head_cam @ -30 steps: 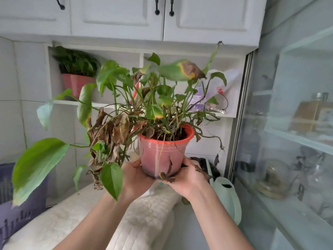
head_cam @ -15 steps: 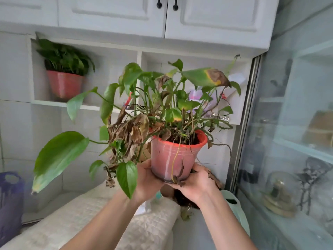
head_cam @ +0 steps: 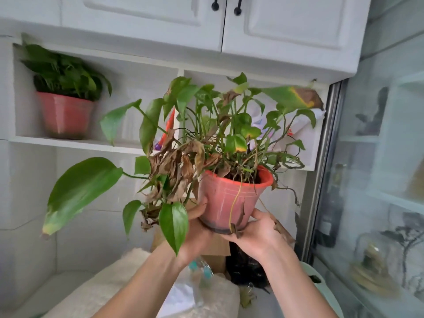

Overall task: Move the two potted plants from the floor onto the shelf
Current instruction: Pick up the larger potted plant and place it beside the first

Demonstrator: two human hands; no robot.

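I hold a red plastic pot [head_cam: 226, 198] in the air in front of the white shelf [head_cam: 75, 143]. Its plant has long green leaves and a clump of dry brown ones hanging over the left side. My left hand [head_cam: 197, 228] grips the pot's lower left side, partly hidden behind a leaf. My right hand [head_cam: 257, 232] cups its base from the right. A second red pot [head_cam: 65, 114] with a dense green plant stands in the shelf's left compartment.
White cupboard doors [head_cam: 286, 21] with black handles hang above the shelf. The right compartment holds papers and bags [head_cam: 305, 129]. Below lie a white quilted bundle [head_cam: 110, 285], a cardboard box and a black bag [head_cam: 245, 265]. A glass cabinet [head_cam: 378, 180] stands on the right.
The pot has risen and come closer to the shelf in both hands. The view has tilted up and shifted, so the shelf sits lower and nearer.
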